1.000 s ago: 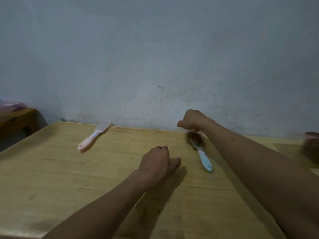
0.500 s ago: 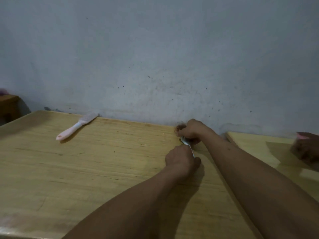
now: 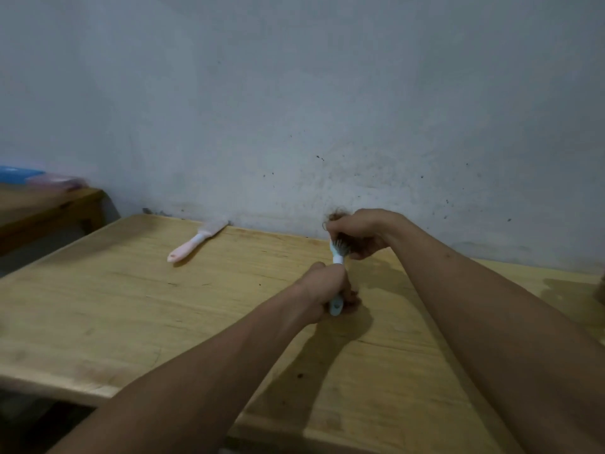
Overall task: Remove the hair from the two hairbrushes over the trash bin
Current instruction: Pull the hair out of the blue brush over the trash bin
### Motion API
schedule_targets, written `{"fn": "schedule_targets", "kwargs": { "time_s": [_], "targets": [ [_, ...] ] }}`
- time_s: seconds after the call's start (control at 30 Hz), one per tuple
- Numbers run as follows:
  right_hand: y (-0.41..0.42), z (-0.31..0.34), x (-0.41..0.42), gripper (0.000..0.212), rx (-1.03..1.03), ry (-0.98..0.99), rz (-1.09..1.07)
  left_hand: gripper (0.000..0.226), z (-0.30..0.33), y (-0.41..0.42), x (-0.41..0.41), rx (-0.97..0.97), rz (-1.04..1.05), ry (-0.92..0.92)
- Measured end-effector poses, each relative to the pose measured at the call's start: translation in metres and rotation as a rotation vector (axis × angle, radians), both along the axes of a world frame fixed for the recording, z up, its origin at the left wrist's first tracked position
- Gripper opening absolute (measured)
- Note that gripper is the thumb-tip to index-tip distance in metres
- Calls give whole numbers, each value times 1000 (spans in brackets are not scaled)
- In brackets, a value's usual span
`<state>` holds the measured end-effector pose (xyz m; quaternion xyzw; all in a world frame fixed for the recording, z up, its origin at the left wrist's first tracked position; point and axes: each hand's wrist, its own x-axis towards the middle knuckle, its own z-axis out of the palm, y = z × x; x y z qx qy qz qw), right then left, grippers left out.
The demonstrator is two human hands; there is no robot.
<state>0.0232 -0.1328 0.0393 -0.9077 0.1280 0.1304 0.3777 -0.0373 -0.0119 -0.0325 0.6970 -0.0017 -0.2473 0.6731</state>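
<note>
**Blue brush lifted, hair coming off — but no bin in sight**

A second ago the blue hairbrush lay flat on the worktop with only the right hand near its head. Now both hands have it: the left hand is wrapped tight round the handle, whose end pokes out below the fist, and the right hand has its fingers pinched on a tuft of brown hair drawn up from the bristles. The brush seems raised off the wood, though the angle makes that hard to confirm.

So plucking has begun on the first brush, yet over the worktop rather than over a trash bin; none is visible, so loose strands may drop onto the wood.

The pink hairbrush lies untouched well to the left, its head against the wall. The wall is close behind the right hand, leaving little room to pull away; toward the person and leftward the surface is open. The worktop's right edge runs under the right forearm.
</note>
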Motion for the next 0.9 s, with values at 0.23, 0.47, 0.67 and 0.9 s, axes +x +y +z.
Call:
{"fn": "schedule_targets", "kwargs": {
  "time_s": [0.23,0.47,0.67,0.9],
  "targets": [
    [88,21,-15,17,62,-55,137,23,14,81,-20,-46,265,-42],
    [200,22,-23,18,153,-43,349,31,8,189,-41,-79,488,-34],
    [295,13,-28,42,200,69,584,34,2,296,-82,55,653,-23],
    [388,-14,-26,50,153,79,688,38,-16,382,-134,216,754,-32]
  ]
}}
